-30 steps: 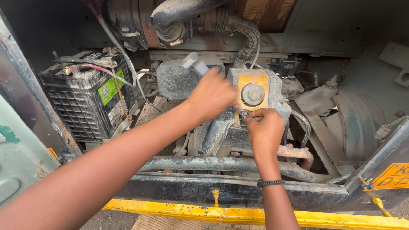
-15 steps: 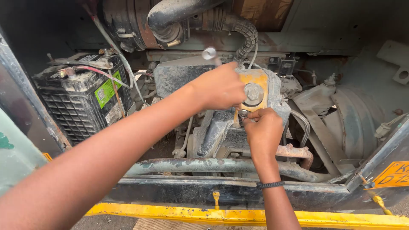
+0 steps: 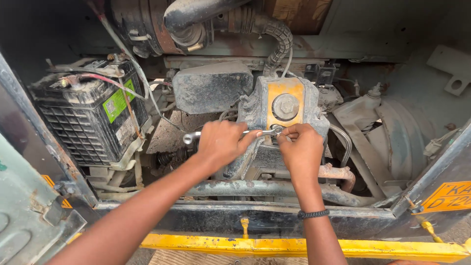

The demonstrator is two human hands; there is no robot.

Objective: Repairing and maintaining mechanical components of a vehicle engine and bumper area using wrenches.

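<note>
My left hand (image 3: 222,144) grips a shiny metal wrench (image 3: 196,136) that lies level, its free end poking out to the left. The wrench's ring end (image 3: 276,130) sits on a bolt at the lower edge of a dusty grey housing with an orange plate (image 3: 284,100) and a big round cap (image 3: 285,106). My right hand (image 3: 301,152) pinches the ring end with its fingertips and holds it against the bolt. A dark bead band (image 3: 312,214) is on my right wrist.
A black battery (image 3: 88,115) with a green label and red cable stands at the left. A ribbed hose (image 3: 279,37) and air cleaner drum (image 3: 147,24) hang above. A rusty pipe (image 3: 265,189) runs below my hands. A yellow bumper rail (image 3: 274,245) crosses the bottom.
My left hand has swung the wrench handle down from pointing upward to lying level at the left. My right hand has stayed at the bolt under the orange plate.
</note>
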